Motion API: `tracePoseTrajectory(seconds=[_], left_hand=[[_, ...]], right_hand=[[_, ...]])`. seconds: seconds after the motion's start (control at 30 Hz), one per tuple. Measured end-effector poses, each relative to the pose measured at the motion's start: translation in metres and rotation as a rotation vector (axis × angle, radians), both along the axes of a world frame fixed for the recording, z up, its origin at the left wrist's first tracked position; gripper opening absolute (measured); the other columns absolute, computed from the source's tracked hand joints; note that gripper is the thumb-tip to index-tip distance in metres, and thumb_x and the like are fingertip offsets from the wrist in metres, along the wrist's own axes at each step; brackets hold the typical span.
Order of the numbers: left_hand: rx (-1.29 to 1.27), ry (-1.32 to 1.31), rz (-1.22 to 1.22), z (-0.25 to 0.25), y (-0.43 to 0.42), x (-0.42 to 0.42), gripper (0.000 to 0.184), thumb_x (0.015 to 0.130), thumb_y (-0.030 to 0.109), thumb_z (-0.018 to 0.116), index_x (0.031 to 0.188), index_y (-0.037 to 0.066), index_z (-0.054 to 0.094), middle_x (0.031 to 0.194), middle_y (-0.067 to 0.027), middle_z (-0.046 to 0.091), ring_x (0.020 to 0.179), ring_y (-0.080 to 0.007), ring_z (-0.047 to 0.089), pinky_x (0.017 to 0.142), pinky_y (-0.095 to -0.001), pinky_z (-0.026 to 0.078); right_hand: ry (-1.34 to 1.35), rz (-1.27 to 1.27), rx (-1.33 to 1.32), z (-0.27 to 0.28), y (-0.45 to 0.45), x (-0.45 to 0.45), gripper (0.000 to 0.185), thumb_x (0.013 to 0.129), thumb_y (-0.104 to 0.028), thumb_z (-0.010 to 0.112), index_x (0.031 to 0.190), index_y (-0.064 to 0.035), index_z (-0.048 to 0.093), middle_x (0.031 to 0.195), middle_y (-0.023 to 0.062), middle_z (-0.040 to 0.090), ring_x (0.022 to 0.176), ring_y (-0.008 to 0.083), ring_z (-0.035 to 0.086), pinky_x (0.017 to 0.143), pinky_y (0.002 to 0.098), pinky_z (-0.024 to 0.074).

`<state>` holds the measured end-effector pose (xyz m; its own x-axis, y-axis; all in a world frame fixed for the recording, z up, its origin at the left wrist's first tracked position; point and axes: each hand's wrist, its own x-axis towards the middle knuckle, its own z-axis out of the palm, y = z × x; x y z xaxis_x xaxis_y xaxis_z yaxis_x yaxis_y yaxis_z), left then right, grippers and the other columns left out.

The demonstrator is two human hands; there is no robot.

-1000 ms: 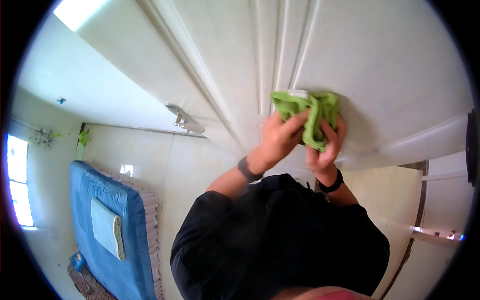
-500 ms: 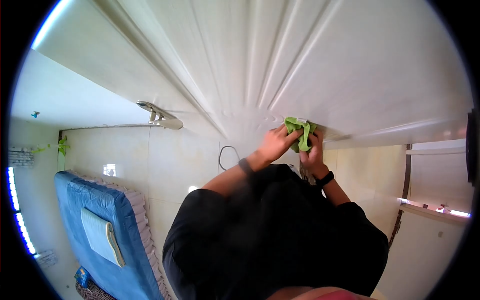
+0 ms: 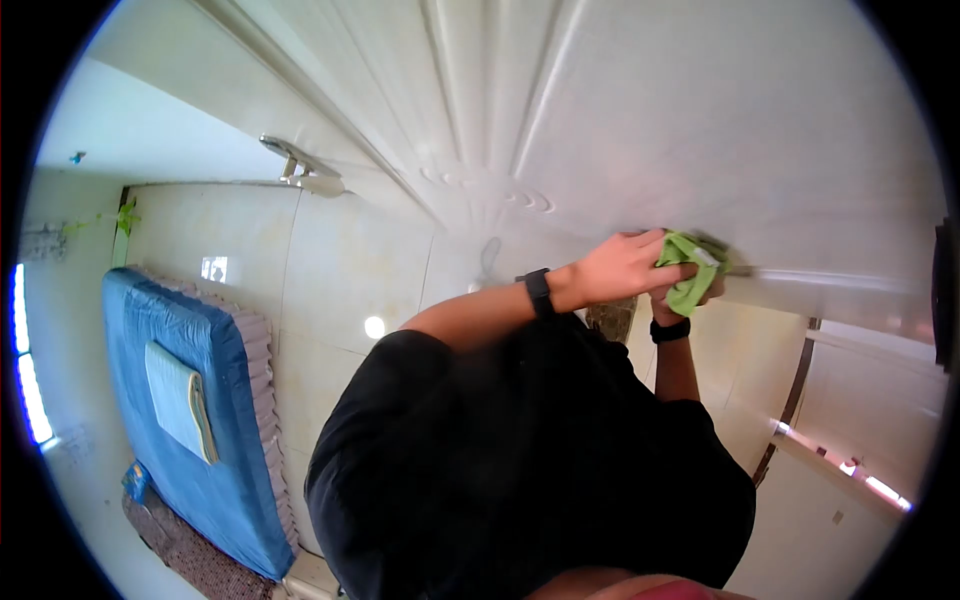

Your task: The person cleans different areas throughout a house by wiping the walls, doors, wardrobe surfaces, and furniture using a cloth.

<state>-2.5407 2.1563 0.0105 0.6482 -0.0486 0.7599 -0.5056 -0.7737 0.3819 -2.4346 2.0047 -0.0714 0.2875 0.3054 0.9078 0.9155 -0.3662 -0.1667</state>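
Observation:
A crumpled green cloth (image 3: 690, 285) is pressed against the white panelled door (image 3: 680, 120), near its right edge. My left hand (image 3: 622, 268), a black band on its wrist, reaches across and grips the cloth from the left. Beneath and partly behind it is my right hand (image 3: 662, 308), its fingers wrapped around the lower right of the same cloth. Part of the right hand is hidden by the cloth and the left hand. A small pale tag shows on the cloth.
A metal door handle (image 3: 305, 172) sticks out on the left. Behind it, a bed with a blue cover (image 3: 190, 400) holds a folded pale blanket (image 3: 180, 400). Light tiles (image 3: 350, 260) make up the floor. A pale cabinet-like panel (image 3: 830, 500) stands at lower right.
Both hands have moved right along the door with the green cloth. My left arm now stretches further across my body. The view has shifted slightly, so the handle and bed appear higher.

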Motion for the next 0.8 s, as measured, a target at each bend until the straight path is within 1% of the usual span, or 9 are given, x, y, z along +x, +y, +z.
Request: tracePoseTrajectory(seconds=[0.03, 0.1, 0.17, 0.2, 0.3, 0.53, 0.63, 0.77, 0.8], left_hand=[[0.008, 0.032, 0.010, -0.008, -0.001, -0.003, 0.038, 0.078, 0.011, 0.058, 0.115, 0.019, 0.056, 0.111, -0.0056, 0.054, 0.096, -0.0232, 0.057, 0.066, -0.0334, 0.054], [0.014, 0.125, 0.037, -0.026, -0.002, -0.007, 0.035, 0.079, 0.012, 0.057, 0.113, 0.021, 0.058, 0.107, -0.0046, 0.054, 0.095, -0.0225, 0.057, 0.066, -0.0340, 0.054], [0.016, 0.209, 0.074, -0.053, -0.006, -0.010, 0.032, 0.079, 0.013, 0.056, 0.110, 0.021, 0.058, 0.104, -0.0044, 0.053, 0.095, -0.0227, 0.057, 0.066, -0.0344, 0.054], [0.004, 0.264, 0.093, -0.065, -0.009, -0.011, 0.029, 0.079, 0.014, 0.056, 0.107, 0.021, 0.059, 0.100, -0.0043, 0.053, 0.095, -0.0229, 0.058, 0.066, -0.0350, 0.054], [0.061, 0.394, 0.171, -0.083, -0.014, -0.014, 0.031, 0.079, 0.013, 0.058, 0.110, 0.020, 0.061, 0.111, -0.0074, 0.055, 0.098, -0.0247, 0.058, 0.069, -0.0340, 0.054], [0.025, 0.434, 0.241, -0.094, -0.017, -0.024, 0.035, 0.078, 0.013, 0.057, 0.112, 0.020, 0.061, 0.110, -0.0051, 0.055, 0.098, -0.0247, 0.057, 0.069, -0.0342, 0.053], [0.055, 0.439, 0.250, -0.091, -0.008, -0.030, 0.036, 0.078, 0.013, 0.057, 0.114, 0.020, 0.061, 0.111, -0.0051, 0.055, 0.098, -0.0250, 0.057, 0.068, -0.0339, 0.053], [0.035, 0.444, 0.236, -0.091, 0.025, -0.053, 0.036, 0.079, 0.012, 0.057, 0.114, 0.018, 0.061, 0.112, -0.0073, 0.056, 0.100, -0.0259, 0.057, 0.075, -0.0365, 0.052], [-0.003, 0.441, 0.235, -0.090, 0.039, -0.064, 0.037, 0.078, 0.013, 0.057, 0.114, 0.017, 0.061, 0.115, -0.0081, 0.056, 0.104, -0.0274, 0.056, 0.080, -0.0370, 0.052]], right_hand=[[-0.025, 0.041, -0.011, 0.002, 0.005, -0.002, 0.035, 0.077, -0.021, 0.074, 0.105, -0.0106, 0.055, 0.114, 0.0052, 0.050, 0.105, 0.0236, 0.054, 0.081, 0.0361, 0.0483], [-0.136, 0.142, -0.003, -0.046, -0.005, 0.014, 0.044, 0.076, -0.026, 0.075, 0.112, -0.0055, 0.060, 0.117, 0.0110, 0.053, 0.099, 0.0268, 0.057, 0.083, 0.0403, 0.0471], [0.113, 0.309, -0.113, -0.064, -0.012, 0.006, 0.045, 0.081, -0.018, 0.071, 0.118, -0.0080, 0.048, 0.117, 0.0113, 0.047, 0.108, 0.0306, 0.051, 0.084, 0.0417, 0.0484], [0.084, 0.316, -0.058, -0.102, -0.020, 0.008, 0.043, 0.082, -0.014, 0.070, 0.119, -0.0082, 0.047, 0.117, 0.0127, 0.045, 0.108, 0.0327, 0.050, 0.086, 0.0443, 0.0464], [0.402, 0.385, -0.115, -0.122, -0.027, -0.011, 0.047, 0.081, -0.009, 0.065, 0.122, -0.0049, 0.042, 0.119, 0.0175, 0.040, 0.114, 0.0367, 0.043, 0.094, 0.0463, 0.0387], [0.575, 0.358, -0.046, -0.118, -0.012, -0.036, 0.046, 0.082, -0.003, 0.051, 0.126, 0.0017, 0.040, 0.126, 0.0230, 0.038, 0.114, 0.0394, 0.041, 0.098, 0.0483, 0.0345], [0.596, 0.364, -0.025, -0.111, 0.001, -0.044, 0.046, 0.083, -0.002, 0.052, 0.127, 0.0029, 0.041, 0.125, 0.0229, 0.039, 0.115, 0.0400, 0.042, 0.099, 0.0482, 0.0341], [0.562, 0.445, 0.002, -0.100, 0.039, -0.060, 0.043, 0.086, -0.008, 0.053, 0.125, 0.0059, 0.043, 0.124, 0.0211, 0.041, 0.115, 0.0382, 0.043, 0.101, 0.0472, 0.0331], [0.565, 0.444, 0.004, -0.093, 0.054, -0.071, 0.038, 0.085, -0.007, 0.055, 0.121, 0.0038, 0.050, 0.123, 0.0227, 0.043, 0.112, 0.0395, 0.045, 0.097, 0.0470, 0.0376]])
